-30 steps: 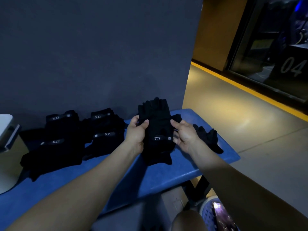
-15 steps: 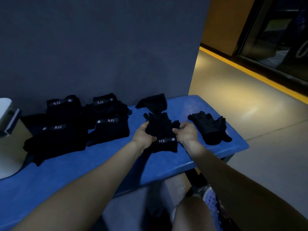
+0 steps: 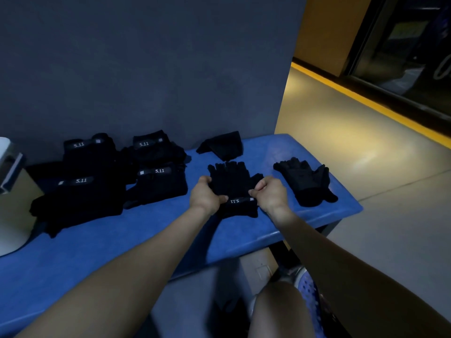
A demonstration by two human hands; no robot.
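Note:
A black glove [image 3: 233, 182] with a white "5.11" cuff label lies flat on the blue table [image 3: 156, 235], fingers pointing away from me. My left hand [image 3: 206, 196] grips its left cuff edge, thumb on top. My right hand [image 3: 269, 193] pinches the right cuff edge by the label. A loose black glove [image 3: 305, 184] lies to the right, apart from my hands. A folded black piece [image 3: 223, 145] sits behind the held glove.
Several black gloves with "5.11" labels [image 3: 102, 176] are laid out in rows on the table's left half, against the dark wall. A white object [image 3: 9, 198] stands at the far left. The table's right edge drops to a grey floor [image 3: 378, 167] with a yellow stripe.
The glove came down from mid-air a second ago onto the table. Both hands lowered with it and keep hold of its cuff. Since half a second ago almost nothing has moved.

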